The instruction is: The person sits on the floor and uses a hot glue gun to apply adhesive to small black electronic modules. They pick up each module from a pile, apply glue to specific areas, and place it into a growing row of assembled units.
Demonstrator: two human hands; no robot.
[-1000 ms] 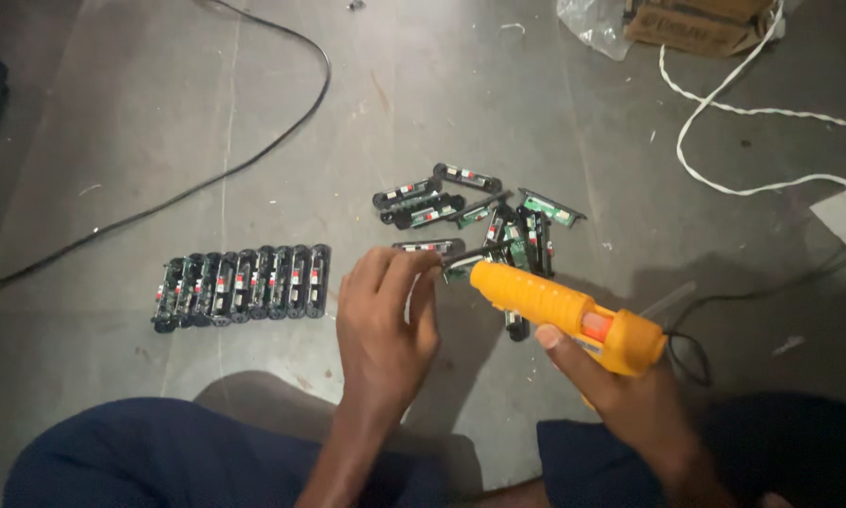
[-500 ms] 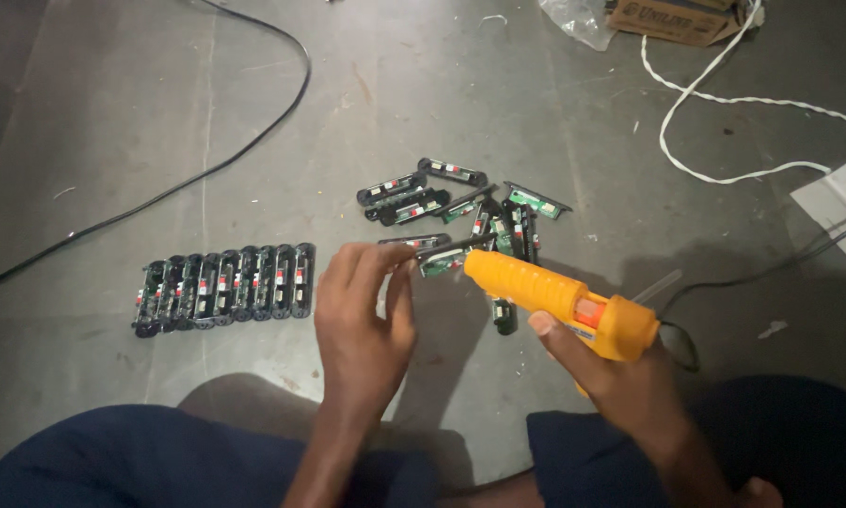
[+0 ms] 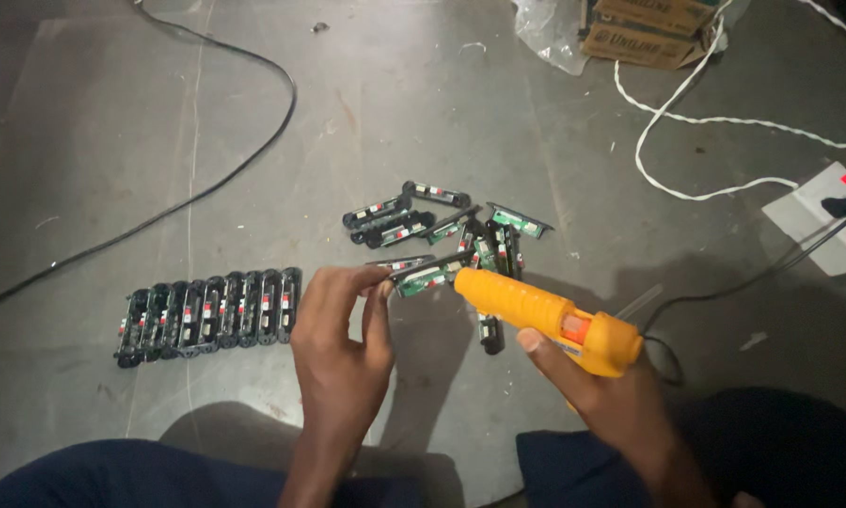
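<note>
the small green circuit strip (image 3: pixel 429 275) is being pinched between thumb and fingertips of the left hand (image 3: pixel 340 341), just above the floor (image 3: pixel 442 113) near the loose pile of strips (image 3: pixel 442 221). the right hand (image 3: pixel 603 388) is wrapping closed around the orange glue gun (image 3: pixel 547 320), its nozzle nearly touching the strip's end. doing this well probably means holding the strip steady, fingertips clear of the hot tip. a neat row of strips (image 3: pixel 211 312) is lying well to the left.
</note>
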